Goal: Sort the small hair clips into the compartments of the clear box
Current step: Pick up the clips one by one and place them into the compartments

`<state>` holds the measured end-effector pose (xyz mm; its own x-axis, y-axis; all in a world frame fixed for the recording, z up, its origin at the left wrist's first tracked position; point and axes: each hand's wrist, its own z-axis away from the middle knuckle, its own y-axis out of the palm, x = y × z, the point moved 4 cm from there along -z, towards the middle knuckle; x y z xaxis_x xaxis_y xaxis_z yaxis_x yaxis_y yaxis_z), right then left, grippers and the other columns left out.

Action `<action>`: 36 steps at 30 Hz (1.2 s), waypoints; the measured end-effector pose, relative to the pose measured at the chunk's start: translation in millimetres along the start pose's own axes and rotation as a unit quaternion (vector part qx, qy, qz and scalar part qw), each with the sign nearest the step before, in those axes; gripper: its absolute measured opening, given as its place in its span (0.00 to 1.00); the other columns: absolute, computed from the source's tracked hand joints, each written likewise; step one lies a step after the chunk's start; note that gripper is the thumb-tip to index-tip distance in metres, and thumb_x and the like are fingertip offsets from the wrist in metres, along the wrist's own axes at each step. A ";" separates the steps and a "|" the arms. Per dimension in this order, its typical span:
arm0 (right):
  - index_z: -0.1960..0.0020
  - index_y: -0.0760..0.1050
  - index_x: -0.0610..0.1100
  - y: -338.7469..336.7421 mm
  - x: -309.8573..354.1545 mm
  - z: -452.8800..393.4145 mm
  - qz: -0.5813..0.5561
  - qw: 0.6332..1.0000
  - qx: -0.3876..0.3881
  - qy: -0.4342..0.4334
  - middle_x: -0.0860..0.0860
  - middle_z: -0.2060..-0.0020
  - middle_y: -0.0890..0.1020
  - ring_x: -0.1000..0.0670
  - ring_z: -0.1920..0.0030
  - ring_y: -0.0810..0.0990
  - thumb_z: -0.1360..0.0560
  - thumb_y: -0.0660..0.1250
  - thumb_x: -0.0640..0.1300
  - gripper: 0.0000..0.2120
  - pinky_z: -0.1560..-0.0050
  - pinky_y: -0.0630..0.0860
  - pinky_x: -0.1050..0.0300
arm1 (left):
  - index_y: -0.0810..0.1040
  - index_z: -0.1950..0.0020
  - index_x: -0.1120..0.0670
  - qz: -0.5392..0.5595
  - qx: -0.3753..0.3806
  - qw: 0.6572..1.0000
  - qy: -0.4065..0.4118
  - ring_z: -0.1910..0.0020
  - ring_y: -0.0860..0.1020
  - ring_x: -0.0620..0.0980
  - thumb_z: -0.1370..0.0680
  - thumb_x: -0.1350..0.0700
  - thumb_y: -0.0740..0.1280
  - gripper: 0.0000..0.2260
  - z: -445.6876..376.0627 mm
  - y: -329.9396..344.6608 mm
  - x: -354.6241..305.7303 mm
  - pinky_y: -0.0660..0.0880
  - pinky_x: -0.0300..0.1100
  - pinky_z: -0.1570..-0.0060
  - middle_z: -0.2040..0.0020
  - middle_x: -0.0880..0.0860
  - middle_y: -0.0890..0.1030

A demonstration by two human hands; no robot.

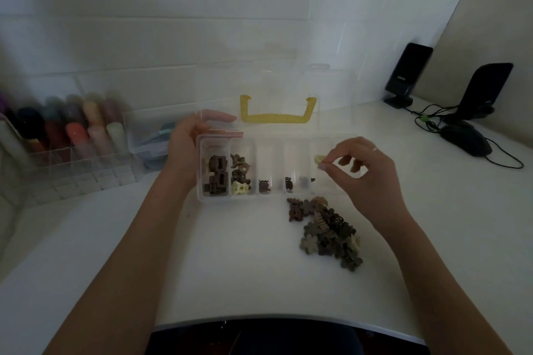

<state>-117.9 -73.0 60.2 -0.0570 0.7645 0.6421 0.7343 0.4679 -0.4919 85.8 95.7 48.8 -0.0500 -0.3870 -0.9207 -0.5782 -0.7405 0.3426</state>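
Dim white desk [230, 253]; right hand [360, 170] pinching blurred pale clip [319, 159], left hand [187, 150] gripping box [219, 199]

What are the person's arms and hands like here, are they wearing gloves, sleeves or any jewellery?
Both forearms are bare as far as the picture shows: no sleeves, no gloves, no watch or bracelet. The left hand shows no jewellery. The right hand has a thin pale band on one finger, apparently a ring, though it is too small to make out in detail. The nails look short and unpainted.
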 end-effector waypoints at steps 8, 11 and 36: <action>0.60 0.77 0.51 -7.1 1.2 2.7 0.030 0.999 -0.033 -0.012 0.56 0.57 0.78 0.56 0.57 0.74 0.30 0.74 0.40 0.08 0.60 0.67 0.70 | 0.83 0.68 0.57 0.026 -0.013 0.999 -0.022 0.72 0.80 0.50 0.38 0.57 0.56 0.15 6.5 -3.0 -11.4 0.76 0.35 0.71 0.72 0.54 0.81; 0.59 0.78 0.48 -7.9 0.1 2.2 0.033 0.999 -0.038 -0.006 0.56 0.56 0.80 0.55 0.54 0.76 0.30 0.73 0.39 0.06 0.60 0.70 0.64 | 0.80 0.63 0.60 0.035 -0.018 0.999 -0.028 0.74 0.79 0.49 0.38 0.57 0.56 0.15 7.8 -1.7 -12.5 0.76 0.34 0.72 0.74 0.53 0.81; 0.61 0.74 0.49 -10.5 -4.9 2.6 0.116 0.992 -0.035 0.026 0.56 0.66 0.73 0.58 0.62 0.69 0.31 0.69 0.43 0.04 0.65 0.66 0.64 | 0.83 0.68 0.55 0.023 -0.018 0.999 -0.023 0.69 0.80 0.50 0.38 0.56 0.57 0.15 3.8 -7.4 -10.5 0.77 0.36 0.66 0.70 0.53 0.82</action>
<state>-127.1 -80.5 60.7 0.1520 0.8231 0.5471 0.7694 0.2489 -0.5883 87.5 107.3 55.2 -0.1142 -0.3965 -0.9109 -0.5444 -0.7420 0.3912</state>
